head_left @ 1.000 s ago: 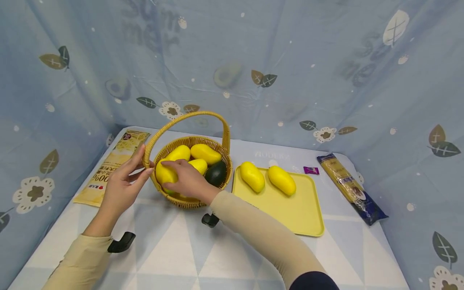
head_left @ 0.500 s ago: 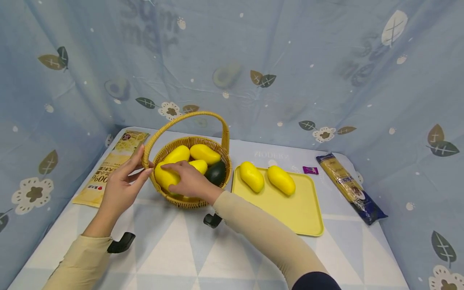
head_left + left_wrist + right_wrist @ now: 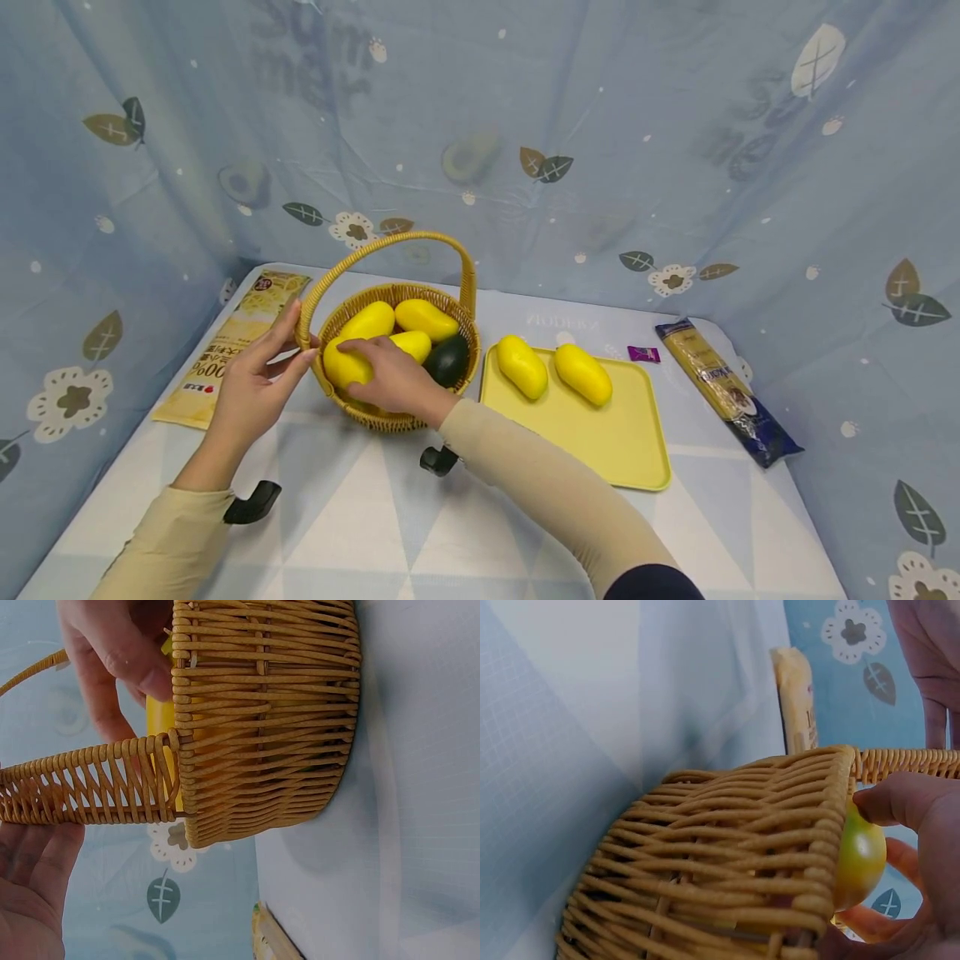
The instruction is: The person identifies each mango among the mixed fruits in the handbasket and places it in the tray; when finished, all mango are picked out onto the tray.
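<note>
My left hand holds the left leg of the handle of a round wicker basket, thumb and fingers at its lower end. Inside the basket lie several yellow mangoes and a dark green avocado. Reaching over the near rim, my right hand grips a mango at the basket's left side. The right wrist view shows the greenish end of this mango just above the rim, between thumb and fingers. The wicker wall hides its lower part.
Right of the basket is a yellow tray bearing two mangoes. A small purple packet lies behind the tray. One long pasta bag is at the far right, and a yellow food bag lies left of the basket.
Over the last second the right hand's thumb and fingers have shifted slightly to the right on the mango, which has turned a little. My left hand keeps its place on the handle.
</note>
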### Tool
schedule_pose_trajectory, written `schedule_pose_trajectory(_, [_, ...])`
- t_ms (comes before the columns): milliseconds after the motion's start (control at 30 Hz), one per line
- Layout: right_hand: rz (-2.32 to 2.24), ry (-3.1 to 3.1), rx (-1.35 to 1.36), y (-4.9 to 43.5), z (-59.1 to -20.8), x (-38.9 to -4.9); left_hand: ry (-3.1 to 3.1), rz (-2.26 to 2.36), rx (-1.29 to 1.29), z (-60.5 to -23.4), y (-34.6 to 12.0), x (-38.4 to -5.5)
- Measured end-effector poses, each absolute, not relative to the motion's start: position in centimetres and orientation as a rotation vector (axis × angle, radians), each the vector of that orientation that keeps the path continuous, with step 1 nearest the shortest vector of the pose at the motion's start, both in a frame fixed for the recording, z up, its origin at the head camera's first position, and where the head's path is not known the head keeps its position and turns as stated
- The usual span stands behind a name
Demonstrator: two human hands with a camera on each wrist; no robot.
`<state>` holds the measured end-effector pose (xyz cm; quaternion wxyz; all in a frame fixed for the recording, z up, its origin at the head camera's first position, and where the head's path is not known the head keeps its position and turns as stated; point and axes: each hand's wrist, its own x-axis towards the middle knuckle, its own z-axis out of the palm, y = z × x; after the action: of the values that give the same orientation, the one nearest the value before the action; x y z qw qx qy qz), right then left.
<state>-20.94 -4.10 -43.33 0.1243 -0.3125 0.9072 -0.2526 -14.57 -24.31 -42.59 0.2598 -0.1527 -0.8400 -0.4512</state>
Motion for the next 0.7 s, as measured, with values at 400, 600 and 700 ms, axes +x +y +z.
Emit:
schedule_pose_trajectory(400, [-0.89, 2.626, -0.905, -1.2, -42.3, -20.7, -2.268, -1.223, -0.416, -42.4, -24.2, -14.5])
schedule_pose_trajectory(600, [-0.978, 2.623, -0.893, 1.4, -41.7, -20.4, -2.264, -1.231, -0.427, -42.5, -24.2, -14.5])
schedule_pose_trajectory(700, [-1.014, 2.626, -0.859, 3.1, -41.4, -20.2, -2.266, -1.235, -0.432, -42.5, -24.2, -14.5])
